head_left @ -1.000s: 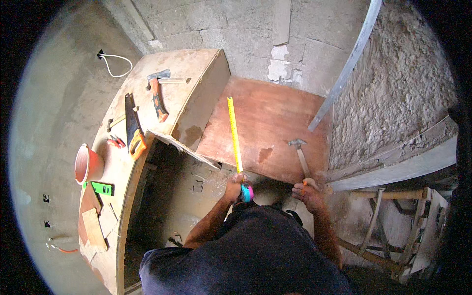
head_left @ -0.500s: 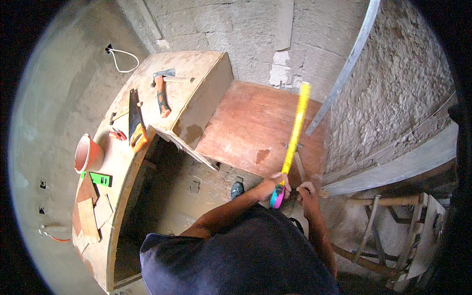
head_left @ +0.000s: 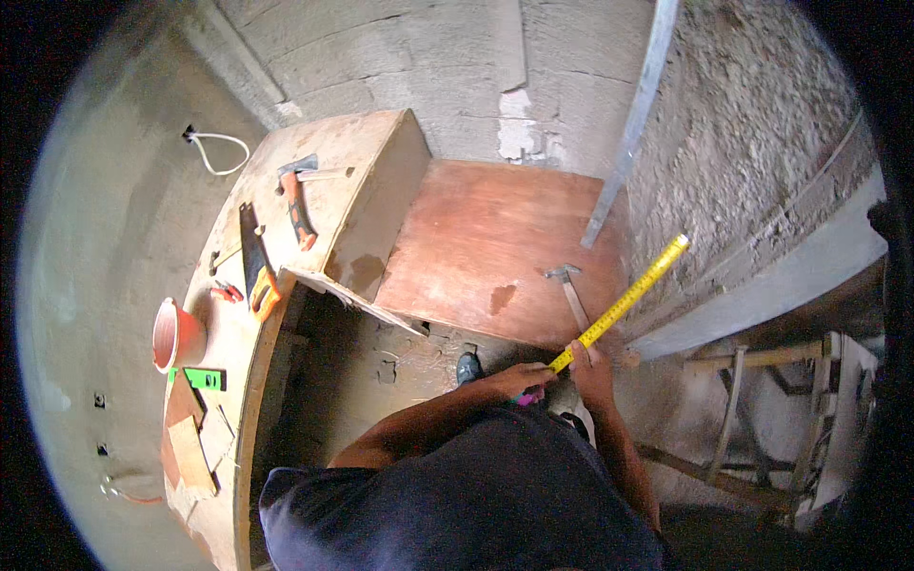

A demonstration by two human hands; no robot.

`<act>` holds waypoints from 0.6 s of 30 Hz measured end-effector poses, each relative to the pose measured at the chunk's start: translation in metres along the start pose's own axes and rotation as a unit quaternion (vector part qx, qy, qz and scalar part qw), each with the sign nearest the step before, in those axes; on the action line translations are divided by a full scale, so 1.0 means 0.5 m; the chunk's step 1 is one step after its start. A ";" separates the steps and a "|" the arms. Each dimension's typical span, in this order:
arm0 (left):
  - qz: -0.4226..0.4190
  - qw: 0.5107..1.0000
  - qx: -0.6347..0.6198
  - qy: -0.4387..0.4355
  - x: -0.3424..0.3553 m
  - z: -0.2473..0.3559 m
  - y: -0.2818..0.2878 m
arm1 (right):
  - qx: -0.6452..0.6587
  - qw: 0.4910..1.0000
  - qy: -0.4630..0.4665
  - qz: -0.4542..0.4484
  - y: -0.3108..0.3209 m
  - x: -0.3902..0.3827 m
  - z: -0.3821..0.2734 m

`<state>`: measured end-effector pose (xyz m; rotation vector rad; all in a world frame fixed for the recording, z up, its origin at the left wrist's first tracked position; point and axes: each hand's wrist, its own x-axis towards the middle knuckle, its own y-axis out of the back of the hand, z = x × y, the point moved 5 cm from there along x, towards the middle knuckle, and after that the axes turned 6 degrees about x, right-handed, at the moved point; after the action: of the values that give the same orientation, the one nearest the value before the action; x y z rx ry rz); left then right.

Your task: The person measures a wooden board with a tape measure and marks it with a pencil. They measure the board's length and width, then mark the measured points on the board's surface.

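Observation:
Close to my body, my left hand [head_left: 526,379] is closed around the pink and teal case of a tape measure [head_left: 529,395], most of which is hidden by the fingers. The yellow blade [head_left: 633,298] is drawn out, slanting up and to the right with its end free in the air. My right hand [head_left: 592,373] pinches this blade a short way from the case. Just beyond the right hand, a hammer [head_left: 574,297] lies on a reddish-brown board [head_left: 476,228], its handle pointing back at me.
Along the left curves a plywood counter [head_left: 347,143] bearing a hatchet [head_left: 298,209], handsaw [head_left: 255,262], pliers [head_left: 227,291], orange bucket [head_left: 181,335], green level [head_left: 205,379] and wood scraps [head_left: 190,457]. A metal straightedge [head_left: 633,124] leans at the rough wall. A wooden frame [head_left: 733,419] stands right.
The tape blade has swung from nearly upright to slanting right. My right hand has come onto the blade, while my left hand with the case has moved slightly left and lower.

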<state>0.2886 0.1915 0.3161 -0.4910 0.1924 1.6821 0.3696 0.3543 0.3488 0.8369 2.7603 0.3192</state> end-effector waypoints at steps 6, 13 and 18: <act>0.051 0.954 0.224 -0.192 -0.052 -0.050 0.060 | 0.012 0.999 -0.033 -0.002 -0.060 0.014 0.022; 0.090 0.962 0.254 -0.054 -0.112 -0.135 0.176 | 0.098 0.988 -0.118 -0.019 -0.146 0.044 0.038; 0.032 0.958 0.283 0.019 -0.214 -0.164 0.328 | 0.218 0.961 -0.170 0.020 -0.215 0.076 0.058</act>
<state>0.1570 0.0337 0.2638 -0.0836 0.7008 1.5890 0.2922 0.2927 0.2855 0.9424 2.5163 -0.4094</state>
